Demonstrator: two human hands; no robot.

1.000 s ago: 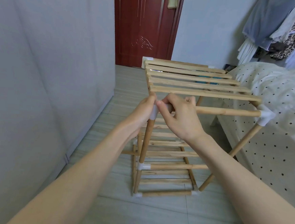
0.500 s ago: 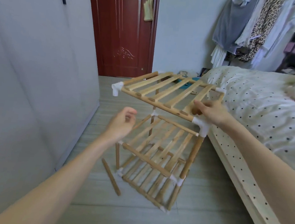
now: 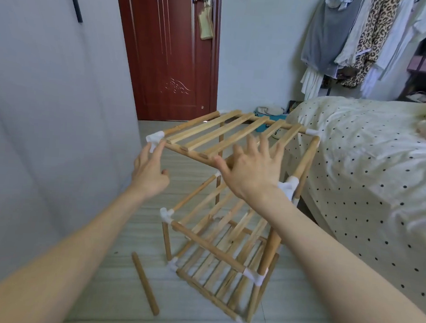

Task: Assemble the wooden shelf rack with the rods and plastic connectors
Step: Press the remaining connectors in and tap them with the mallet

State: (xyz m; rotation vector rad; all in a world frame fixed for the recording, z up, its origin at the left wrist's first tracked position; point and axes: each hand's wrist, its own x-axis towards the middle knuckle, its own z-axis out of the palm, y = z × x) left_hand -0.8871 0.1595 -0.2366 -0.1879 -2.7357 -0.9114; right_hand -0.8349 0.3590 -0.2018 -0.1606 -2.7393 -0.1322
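Wooden shelf rack point(image 3: 218, 212) stands on the tiled floor point(image 3: 111, 275) between the grey wardrobe wall point(image 3: 45, 110) and the bed point(image 3: 374, 174), close against the bed side. Three slatted tiers, stacked upright; long axis vertical, frame leaning a bit. Top shelf point(image 3: 224, 134) slats run away from the camera toward the red door point(image 3: 164, 50), rotated roughly diagonal to the room. Near-left corner of top shelf has a white plastic connector point(image 3: 155, 137) with no upright under it. Loose rod point(image 3: 145, 283) lies flat on the floor just left of the rack base, pointing away from the camera.

Left hand point(image 3: 148, 171): fingers extended, tips touching that connector, gripping nothing. Right hand point(image 3: 252, 169): fingers spread wide over the top shelf's near edge, holding nothing; contact unclear. Clothes point(image 3: 364, 38) hang behind the bed.
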